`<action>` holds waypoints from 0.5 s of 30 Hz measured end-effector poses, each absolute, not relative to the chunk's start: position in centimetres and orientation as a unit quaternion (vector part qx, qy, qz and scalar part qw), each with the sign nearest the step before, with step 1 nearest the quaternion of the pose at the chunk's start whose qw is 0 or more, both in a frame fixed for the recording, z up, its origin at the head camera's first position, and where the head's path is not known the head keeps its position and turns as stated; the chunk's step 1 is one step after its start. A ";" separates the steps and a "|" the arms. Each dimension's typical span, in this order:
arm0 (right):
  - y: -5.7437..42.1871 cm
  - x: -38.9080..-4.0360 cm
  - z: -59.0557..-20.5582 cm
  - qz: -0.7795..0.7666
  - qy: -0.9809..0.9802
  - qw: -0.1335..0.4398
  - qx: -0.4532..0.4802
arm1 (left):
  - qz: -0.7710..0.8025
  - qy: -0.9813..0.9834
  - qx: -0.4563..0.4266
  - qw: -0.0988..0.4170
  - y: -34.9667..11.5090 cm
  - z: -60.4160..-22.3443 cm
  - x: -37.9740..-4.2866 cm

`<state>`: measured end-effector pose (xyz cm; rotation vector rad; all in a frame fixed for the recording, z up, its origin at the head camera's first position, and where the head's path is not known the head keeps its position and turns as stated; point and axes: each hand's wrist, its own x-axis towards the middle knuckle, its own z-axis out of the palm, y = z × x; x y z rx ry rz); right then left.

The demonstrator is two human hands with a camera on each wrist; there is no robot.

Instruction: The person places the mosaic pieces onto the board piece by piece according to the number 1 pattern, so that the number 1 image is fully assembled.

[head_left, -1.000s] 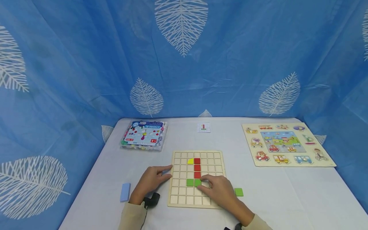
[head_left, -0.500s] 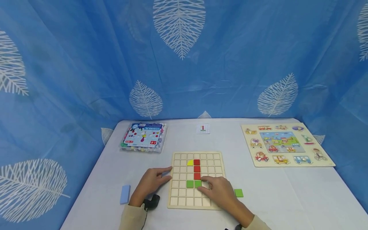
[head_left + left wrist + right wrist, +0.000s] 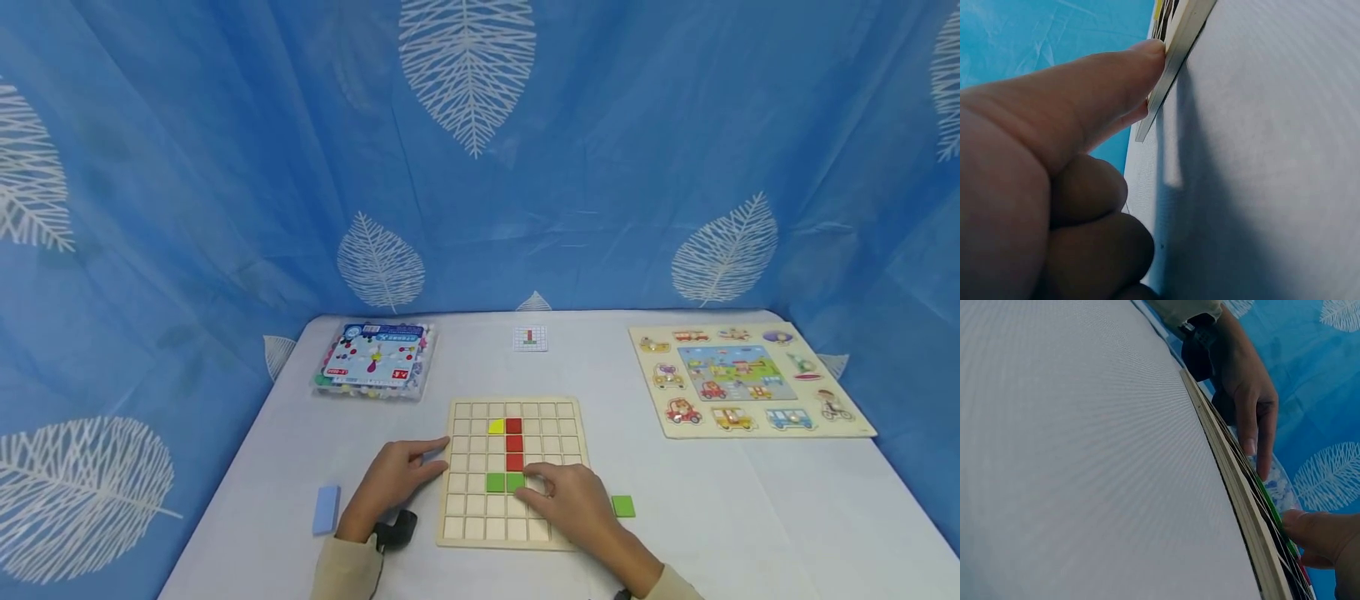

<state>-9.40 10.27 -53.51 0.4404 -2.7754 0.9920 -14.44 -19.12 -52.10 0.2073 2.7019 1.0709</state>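
In the head view, a wooden grid board [image 3: 459, 527] lies in the middle of the table. My left hand [image 3: 393, 477] touches its left edge with the outstretched index finger and thumb; the left wrist view shows the thumb tip [image 3: 1150, 53] against the rim. My right hand [image 3: 573, 502] pinches a green square tile [image 3: 514, 482] at its right corners, between index finger and thumb. Directly left of that tile sits another green tile [image 3: 496, 482]. Above the pinched one, red tiles [image 3: 513, 443] form a column, with a yellow round-cornered piece [image 3: 497, 427] beside the top one.
Right of the board lies a loose green tile [image 3: 623, 506]; a blue block [image 3: 326, 509] lies at left. A small pattern card [image 3: 530, 338] is behind the board. A clear box of beads [image 3: 375, 358] stands back left, a vehicle puzzle board [image 3: 750, 379] at right.
The whole scene has shifted slightly downward in the head view. Both hands keep their places at the board, and the tiles stay in the same cells.
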 end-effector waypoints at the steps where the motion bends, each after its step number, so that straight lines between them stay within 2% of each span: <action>1: 10.3 -9.4 -53.5 0.333 -0.927 0.086 0.149 | 0.365 0.922 0.071 0.112 -19.1 -52.1 -14.4; 7: 11.4 -9.3 -53.2 0.353 -0.916 0.115 0.154 | 0.366 0.921 0.078 0.107 -19.1 -52.1 -14.5; 15: 15.8 -7.9 -53.1 0.386 -0.891 0.159 0.180 | 0.365 0.921 0.080 0.113 -19.3 -52.1 -14.4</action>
